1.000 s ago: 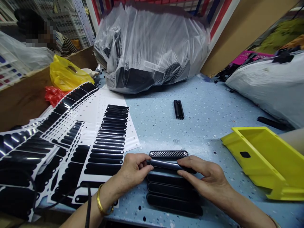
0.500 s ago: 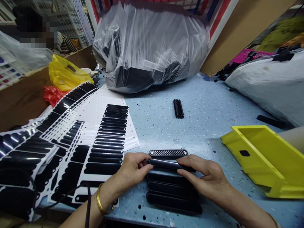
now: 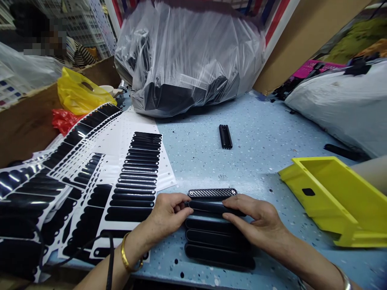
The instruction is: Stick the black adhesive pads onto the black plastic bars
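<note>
A long black round-ended strip [image 3: 207,207] lies crosswise between my two hands near the table's front. My left hand [image 3: 169,211] pinches its left end between thumb and fingers. On its right part, the thumb and fingers of my right hand [image 3: 256,215] are closed from both sides. Just beyond it rests a black piece with a diamond-patterned face [image 3: 211,193]. Several similar black strips [image 3: 217,251] lie side by side on the near side, partly covered by my right hand. To the left, a white sheet of black adhesive strips [image 3: 136,177] reaches close to my left forearm.
More sticker sheets [image 3: 75,217] overlap at the left, crossed by a dark cord. A yellow bin [image 3: 329,197] stands at the right. A small black part [image 3: 225,136] lies mid-table, before a large clear plastic bag [image 3: 193,60]. A person sits at the far left.
The view has shifted slightly. Both hands keep their hold on the strip, whose face has tilted a little and lost its bright shine.
</note>
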The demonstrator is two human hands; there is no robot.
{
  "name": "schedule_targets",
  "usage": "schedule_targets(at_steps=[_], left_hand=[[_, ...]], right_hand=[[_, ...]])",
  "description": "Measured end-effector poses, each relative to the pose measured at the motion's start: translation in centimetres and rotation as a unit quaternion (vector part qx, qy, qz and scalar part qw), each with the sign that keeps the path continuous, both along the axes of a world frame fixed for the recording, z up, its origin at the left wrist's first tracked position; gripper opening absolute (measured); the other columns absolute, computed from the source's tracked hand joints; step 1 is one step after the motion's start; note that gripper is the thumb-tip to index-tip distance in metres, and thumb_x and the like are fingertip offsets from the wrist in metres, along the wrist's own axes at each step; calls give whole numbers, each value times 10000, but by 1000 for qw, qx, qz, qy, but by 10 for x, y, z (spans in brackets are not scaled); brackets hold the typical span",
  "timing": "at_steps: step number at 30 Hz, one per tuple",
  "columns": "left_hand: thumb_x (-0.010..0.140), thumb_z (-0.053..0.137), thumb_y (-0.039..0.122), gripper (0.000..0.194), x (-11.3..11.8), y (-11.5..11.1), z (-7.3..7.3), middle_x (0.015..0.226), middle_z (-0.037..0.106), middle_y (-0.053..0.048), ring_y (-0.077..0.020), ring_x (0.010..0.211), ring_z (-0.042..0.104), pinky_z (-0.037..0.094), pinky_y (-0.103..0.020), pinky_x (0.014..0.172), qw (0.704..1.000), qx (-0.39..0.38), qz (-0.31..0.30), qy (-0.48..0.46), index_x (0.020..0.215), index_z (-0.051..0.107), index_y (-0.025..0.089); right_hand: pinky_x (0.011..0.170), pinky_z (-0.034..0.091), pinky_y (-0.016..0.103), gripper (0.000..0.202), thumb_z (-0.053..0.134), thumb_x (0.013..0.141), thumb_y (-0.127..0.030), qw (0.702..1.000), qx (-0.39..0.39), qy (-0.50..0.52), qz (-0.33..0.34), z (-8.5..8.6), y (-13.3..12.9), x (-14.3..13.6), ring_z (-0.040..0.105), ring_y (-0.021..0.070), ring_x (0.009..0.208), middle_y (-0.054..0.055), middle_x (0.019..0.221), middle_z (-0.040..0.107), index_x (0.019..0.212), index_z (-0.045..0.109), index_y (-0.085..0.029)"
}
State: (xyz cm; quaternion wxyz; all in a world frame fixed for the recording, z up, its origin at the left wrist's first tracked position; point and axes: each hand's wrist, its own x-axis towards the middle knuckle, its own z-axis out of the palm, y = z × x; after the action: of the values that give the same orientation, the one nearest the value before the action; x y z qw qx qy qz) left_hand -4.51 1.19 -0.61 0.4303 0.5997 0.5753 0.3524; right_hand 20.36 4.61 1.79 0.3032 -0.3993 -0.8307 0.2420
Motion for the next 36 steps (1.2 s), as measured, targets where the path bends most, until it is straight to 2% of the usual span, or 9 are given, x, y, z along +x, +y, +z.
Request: schedule_targets(at_steps=[10,17,21,26,30,33,36], left_hand=[[718,695,245,267,0,0,1,614,661,-11,-117,533,550,455,-219,532,1000,1,10,-22,951,793,160],[711,697,273,271,0,0,0,614,677,-32,-130,538,558,445,-235,533,1000,-6,10,-25,931,804,157],[697,697,281,278,-1,1,0,608,662,-22,-125,534,550,441,-236,530,999,-25,9,-38,922,800,156],[669,664,237,332,-3,4,5,632,652,-9,-111,524,564,445,-222,514,993,-86,-8,-83,963,773,129],[736,624,301,341,-4,6,11,656,654,-18,-107,498,584,449,-218,487,990,-110,-18,-89,985,748,104],[799,573,351,325,-4,8,16,667,652,-27,-100,483,590,406,-194,439,989,-122,-28,-81,934,740,107],[801,566,349,293,-2,10,17,634,630,-8,-79,422,563,379,-176,407,986,-142,-22,-80,878,716,109]], right_hand=[[674,610,298,152,603,842,-172,998,46,-27,30,-6,2,5,725,195,733,58,817,764,881,747,-204],[636,604,292,165,587,842,-132,995,77,-49,44,-5,2,4,718,198,697,69,805,759,852,741,-191],[619,597,291,178,577,844,-128,995,77,-51,46,-5,2,3,711,197,682,72,802,756,841,742,-192],[619,588,294,170,588,844,-135,995,74,-48,42,-11,2,5,703,195,681,69,805,754,851,746,-197],[625,579,295,162,601,835,-127,996,52,-57,46,-11,2,6,697,192,684,68,809,748,863,746,-194],[640,573,287,156,615,826,-121,996,28,-67,51,-8,2,6,691,184,692,55,803,743,852,745,-203],[640,566,284,158,615,811,-107,996,22,-69,51,-5,2,5,683,182,691,49,784,736,806,739,-204]])
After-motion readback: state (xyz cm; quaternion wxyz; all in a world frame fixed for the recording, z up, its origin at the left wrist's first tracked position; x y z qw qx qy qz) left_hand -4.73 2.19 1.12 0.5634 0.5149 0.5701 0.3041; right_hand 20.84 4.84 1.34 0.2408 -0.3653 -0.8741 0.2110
